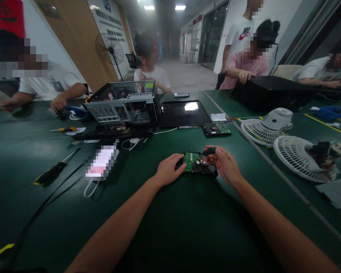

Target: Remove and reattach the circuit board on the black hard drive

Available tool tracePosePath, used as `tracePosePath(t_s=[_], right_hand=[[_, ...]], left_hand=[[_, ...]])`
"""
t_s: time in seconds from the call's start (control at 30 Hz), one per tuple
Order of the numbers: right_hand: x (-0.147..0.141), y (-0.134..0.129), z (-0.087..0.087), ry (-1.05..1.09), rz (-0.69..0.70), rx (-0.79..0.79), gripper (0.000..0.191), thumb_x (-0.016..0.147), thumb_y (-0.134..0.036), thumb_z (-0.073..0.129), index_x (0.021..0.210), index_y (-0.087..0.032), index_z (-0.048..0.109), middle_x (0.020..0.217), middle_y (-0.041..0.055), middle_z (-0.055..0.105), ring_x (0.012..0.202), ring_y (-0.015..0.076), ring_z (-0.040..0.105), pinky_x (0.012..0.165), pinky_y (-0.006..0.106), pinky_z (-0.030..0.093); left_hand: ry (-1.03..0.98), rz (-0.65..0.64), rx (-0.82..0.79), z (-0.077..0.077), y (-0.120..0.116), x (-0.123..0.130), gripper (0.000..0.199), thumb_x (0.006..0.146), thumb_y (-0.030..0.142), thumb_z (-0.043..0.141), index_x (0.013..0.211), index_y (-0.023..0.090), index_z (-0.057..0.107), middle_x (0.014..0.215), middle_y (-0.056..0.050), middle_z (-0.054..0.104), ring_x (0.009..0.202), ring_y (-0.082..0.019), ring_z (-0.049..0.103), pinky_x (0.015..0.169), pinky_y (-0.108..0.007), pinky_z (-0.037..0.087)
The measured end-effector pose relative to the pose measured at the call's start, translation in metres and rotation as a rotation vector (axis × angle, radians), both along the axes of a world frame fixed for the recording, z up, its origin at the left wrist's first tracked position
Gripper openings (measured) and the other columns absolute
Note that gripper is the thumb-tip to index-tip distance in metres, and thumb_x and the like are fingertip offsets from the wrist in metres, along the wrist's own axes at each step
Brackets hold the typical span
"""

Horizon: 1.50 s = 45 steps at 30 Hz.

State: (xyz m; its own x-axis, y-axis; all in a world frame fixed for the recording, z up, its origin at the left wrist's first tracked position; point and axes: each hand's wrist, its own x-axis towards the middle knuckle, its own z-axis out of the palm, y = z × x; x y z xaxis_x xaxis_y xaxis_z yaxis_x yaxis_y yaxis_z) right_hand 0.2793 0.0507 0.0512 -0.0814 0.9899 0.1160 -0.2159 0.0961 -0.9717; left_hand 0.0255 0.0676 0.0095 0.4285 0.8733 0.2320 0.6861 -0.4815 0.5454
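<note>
A hard drive [200, 167] with a green circuit board lies on the green table, its board side up. My left hand [170, 169] grips its left end, thumb on the near edge and fingers round the far side. In my right hand [226, 165], a dark green-handled tool [209, 151] is pinched between thumb and fingers above the drive's right part. The tool's tip is too small to make out. Some right-hand fingers are beside the board, partly hidden. Farther back lies a second hard drive [217, 129].
An open computer case [122, 110] stands back left, beside a black panel [184, 113]. A phone [101, 162], cable and screwdriver [52, 171] lie left. White fan grilles [298, 157] are right. People sit across the table, one holding a black case [269, 93].
</note>
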Motion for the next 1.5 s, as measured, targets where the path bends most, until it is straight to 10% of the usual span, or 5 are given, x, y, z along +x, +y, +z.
tracePosePath(t_s=[1.5], right_hand=[[0.0021, -0.0008, 0.0002, -0.050, 0.000, 0.006, 0.025, 0.095, -0.046, 0.063, 0.111, -0.030, 0.074, 0.123, 0.0059, 0.070, 0.085, 0.0193, 0.065, 0.071, 0.035, 0.053]], left_hand=[[-0.001, -0.007, -0.002, -0.0002, 0.0004, -0.0018, 0.049, 0.100, 0.047, 0.052, 0.143, 0.025, 0.054, 0.139, -0.005, 0.062, 0.096, -0.020, 0.067, 0.086, -0.034, 0.055]])
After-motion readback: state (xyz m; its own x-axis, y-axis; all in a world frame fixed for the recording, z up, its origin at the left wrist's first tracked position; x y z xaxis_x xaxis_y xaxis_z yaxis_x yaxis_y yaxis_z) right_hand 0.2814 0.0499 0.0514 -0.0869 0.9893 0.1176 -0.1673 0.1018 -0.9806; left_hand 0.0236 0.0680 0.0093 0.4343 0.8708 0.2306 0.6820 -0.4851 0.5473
